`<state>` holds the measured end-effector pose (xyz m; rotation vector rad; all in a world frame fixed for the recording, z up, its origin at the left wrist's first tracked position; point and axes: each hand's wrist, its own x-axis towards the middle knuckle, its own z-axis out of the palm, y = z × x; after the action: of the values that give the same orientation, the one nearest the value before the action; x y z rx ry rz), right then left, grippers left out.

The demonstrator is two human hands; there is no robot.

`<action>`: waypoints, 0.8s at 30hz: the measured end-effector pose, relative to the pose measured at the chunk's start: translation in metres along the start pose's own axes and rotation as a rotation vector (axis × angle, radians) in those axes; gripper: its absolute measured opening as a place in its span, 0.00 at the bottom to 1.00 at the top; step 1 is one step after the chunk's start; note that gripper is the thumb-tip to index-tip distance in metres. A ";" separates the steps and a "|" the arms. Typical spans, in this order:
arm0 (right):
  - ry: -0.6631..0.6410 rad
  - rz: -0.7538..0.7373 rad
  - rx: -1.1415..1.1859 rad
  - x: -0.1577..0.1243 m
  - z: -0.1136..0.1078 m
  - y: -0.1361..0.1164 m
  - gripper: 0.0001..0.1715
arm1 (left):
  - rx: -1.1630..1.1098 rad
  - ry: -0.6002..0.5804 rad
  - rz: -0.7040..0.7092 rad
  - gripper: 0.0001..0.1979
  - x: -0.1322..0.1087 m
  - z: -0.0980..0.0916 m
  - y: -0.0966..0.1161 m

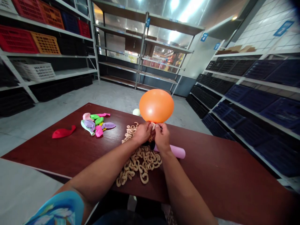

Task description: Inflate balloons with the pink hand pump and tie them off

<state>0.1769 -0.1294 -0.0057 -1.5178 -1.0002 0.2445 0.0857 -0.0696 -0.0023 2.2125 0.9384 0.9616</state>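
Observation:
An inflated orange balloon (156,105) stands upright above the table, its lower end at my fingertips. My left hand (142,132) is closed, thumb and fingers pinching at the balloon's neck. From the other side my right hand (162,135) pinches there too, fingers bent. A small pale strip (153,125) shows between the two hands; whether it is cord or part of the neck I cannot tell. Beneath my wrists lies a heap of curly beige cord-like pieces (146,157). A pink tube with a dark end, resembling a balloon pump (177,151), lies partly hidden under my right hand.
Uninflated balloons in several colours (95,122) lie on the left of the dark red table (206,172), with a red balloon (63,132) apart from them. A pale round object (136,112) shows behind the far edge. Shelves with crates (45,42) stand around.

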 end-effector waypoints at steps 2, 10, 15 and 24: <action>-0.004 0.052 0.062 0.001 0.000 0.003 0.17 | -0.019 -0.021 0.002 0.15 -0.001 0.000 0.000; 0.091 0.036 0.051 0.008 -0.005 0.011 0.15 | -0.178 -0.150 0.055 0.16 -0.003 -0.002 0.004; 0.120 0.077 0.105 0.012 -0.006 0.016 0.14 | -0.326 -0.336 0.044 0.17 -0.006 -0.009 0.014; 0.105 0.170 0.284 0.013 0.000 0.026 0.16 | -0.551 -0.554 0.057 0.17 -0.008 -0.011 0.012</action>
<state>0.1960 -0.1176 -0.0234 -1.3404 -0.7209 0.4059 0.0778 -0.0804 0.0093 1.8712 0.3065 0.4946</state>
